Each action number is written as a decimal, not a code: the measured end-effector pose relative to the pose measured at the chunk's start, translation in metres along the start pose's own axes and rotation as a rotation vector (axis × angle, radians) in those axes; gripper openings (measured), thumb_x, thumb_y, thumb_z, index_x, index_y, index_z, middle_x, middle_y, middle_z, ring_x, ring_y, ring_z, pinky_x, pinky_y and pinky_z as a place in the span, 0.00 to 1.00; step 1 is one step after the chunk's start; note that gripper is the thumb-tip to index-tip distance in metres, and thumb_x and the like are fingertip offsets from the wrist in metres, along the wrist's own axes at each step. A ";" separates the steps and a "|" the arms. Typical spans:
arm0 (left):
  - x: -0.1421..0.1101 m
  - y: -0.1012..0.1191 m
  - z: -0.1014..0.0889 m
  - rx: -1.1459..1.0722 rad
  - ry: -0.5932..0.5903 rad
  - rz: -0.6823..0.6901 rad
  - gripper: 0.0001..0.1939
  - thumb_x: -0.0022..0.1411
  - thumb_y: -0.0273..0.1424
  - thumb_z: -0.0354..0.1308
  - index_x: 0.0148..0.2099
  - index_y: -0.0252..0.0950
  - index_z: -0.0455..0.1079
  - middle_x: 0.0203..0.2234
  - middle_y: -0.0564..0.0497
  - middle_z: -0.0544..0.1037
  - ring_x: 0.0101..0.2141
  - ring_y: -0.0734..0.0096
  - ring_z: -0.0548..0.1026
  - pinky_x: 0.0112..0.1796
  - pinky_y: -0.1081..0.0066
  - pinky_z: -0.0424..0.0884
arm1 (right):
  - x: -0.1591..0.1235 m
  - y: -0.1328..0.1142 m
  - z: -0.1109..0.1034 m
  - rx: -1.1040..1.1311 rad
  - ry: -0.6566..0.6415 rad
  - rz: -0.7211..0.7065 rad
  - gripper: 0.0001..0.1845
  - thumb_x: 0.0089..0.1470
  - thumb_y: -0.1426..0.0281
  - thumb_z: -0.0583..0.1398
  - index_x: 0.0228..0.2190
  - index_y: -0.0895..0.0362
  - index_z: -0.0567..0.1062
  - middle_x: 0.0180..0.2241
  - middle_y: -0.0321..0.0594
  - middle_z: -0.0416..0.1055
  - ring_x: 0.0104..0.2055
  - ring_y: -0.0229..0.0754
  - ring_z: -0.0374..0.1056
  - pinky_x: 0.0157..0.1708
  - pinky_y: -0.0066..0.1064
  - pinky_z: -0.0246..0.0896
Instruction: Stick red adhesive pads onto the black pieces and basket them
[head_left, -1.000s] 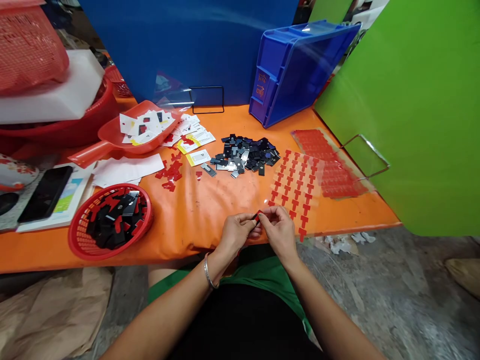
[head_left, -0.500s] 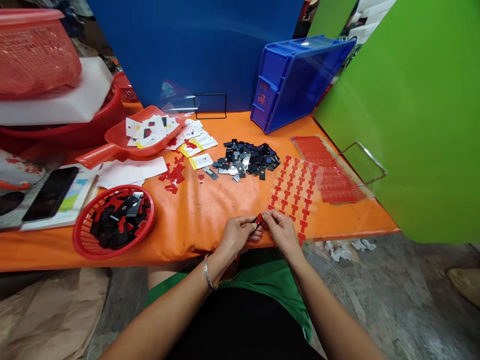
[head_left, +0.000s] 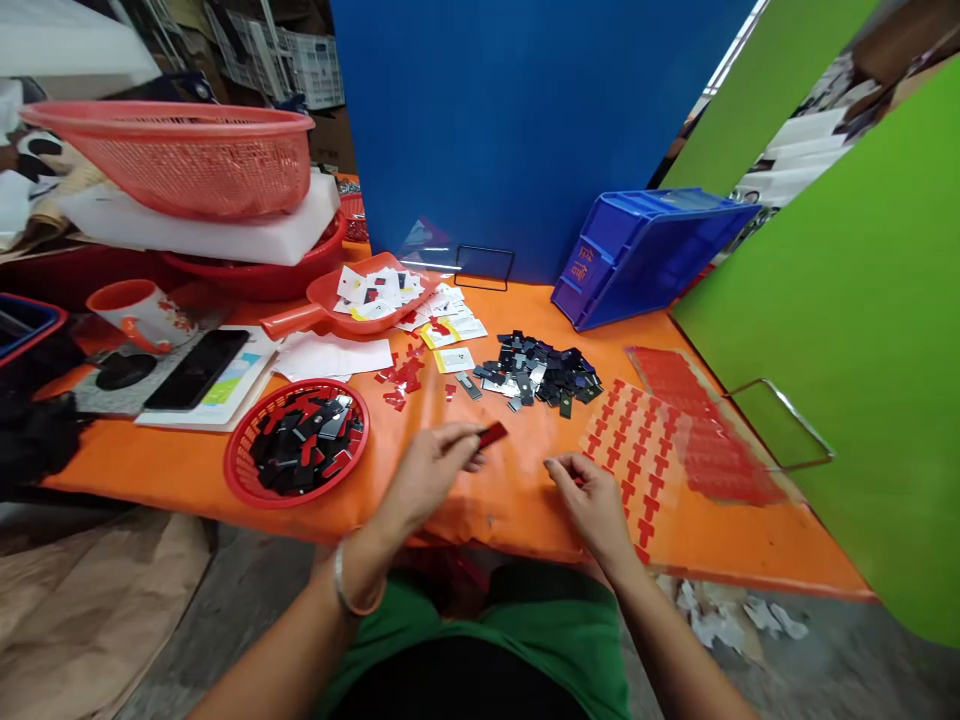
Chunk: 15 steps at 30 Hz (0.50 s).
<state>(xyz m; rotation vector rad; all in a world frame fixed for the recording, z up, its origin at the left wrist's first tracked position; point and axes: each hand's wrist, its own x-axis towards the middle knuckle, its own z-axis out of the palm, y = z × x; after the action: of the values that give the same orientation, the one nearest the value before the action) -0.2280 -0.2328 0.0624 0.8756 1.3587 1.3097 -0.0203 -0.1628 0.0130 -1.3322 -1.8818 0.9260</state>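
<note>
My left hand (head_left: 435,468) pinches a small flat dark plate with a red face (head_left: 493,434) between thumb and fingers, above the orange table cover. Apart from it, my right hand (head_left: 594,500) is closed, its fingers curled, with a speck of red showing among them that is too small to name. Just right of that hand lies a clear sheet of red T-shaped stickers (head_left: 634,450). Ahead of both hands is a pile of small black and silver plates (head_left: 551,370). A red basket (head_left: 232,465) to the left holds black plates, many with red on them.
Loose red pieces (head_left: 403,378) lie near a red scoop (head_left: 330,318) of white cards. A phone (head_left: 199,370) and mug (head_left: 142,312) are at left. A blue crate (head_left: 600,265) leans at the back; a red sticker sheet (head_left: 697,420) lies by the green panel (head_left: 847,350).
My hands have come apart; the left has moved left toward the red basket with the plate in it. The view has shifted, showing more of the table's left side.
</note>
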 end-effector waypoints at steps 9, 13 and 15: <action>-0.016 0.023 -0.137 1.006 0.648 0.313 0.15 0.59 0.35 0.51 0.44 0.37 0.74 0.41 0.45 0.75 0.44 0.58 0.71 0.48 0.62 0.64 | 0.083 -0.020 0.080 -0.335 -0.070 -0.192 0.08 0.50 0.69 0.56 0.24 0.55 0.74 0.30 0.40 0.68 0.31 0.41 0.65 0.30 0.30 0.56; -0.025 0.015 -0.124 0.809 0.631 0.355 0.14 0.58 0.36 0.53 0.44 0.38 0.73 0.42 0.47 0.75 0.44 0.62 0.72 0.48 0.65 0.65 | 0.104 -0.032 0.102 -0.400 -0.029 -0.128 0.04 0.47 0.69 0.59 0.24 0.56 0.71 0.35 0.41 0.66 0.30 0.39 0.64 0.26 0.29 0.52; -0.027 0.005 -0.105 0.623 0.523 0.318 0.13 0.58 0.36 0.54 0.42 0.38 0.74 0.41 0.48 0.76 0.43 0.63 0.73 0.47 0.67 0.66 | 0.112 -0.034 0.107 -0.321 -0.002 -0.058 0.05 0.43 0.71 0.61 0.21 0.56 0.68 0.33 0.40 0.66 0.28 0.38 0.63 0.24 0.28 0.51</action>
<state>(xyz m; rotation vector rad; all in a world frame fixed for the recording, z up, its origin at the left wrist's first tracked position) -0.3238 -0.2839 0.0617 1.2570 2.1774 1.4353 -0.1565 -0.0833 -0.0051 -1.4489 -2.1235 0.6131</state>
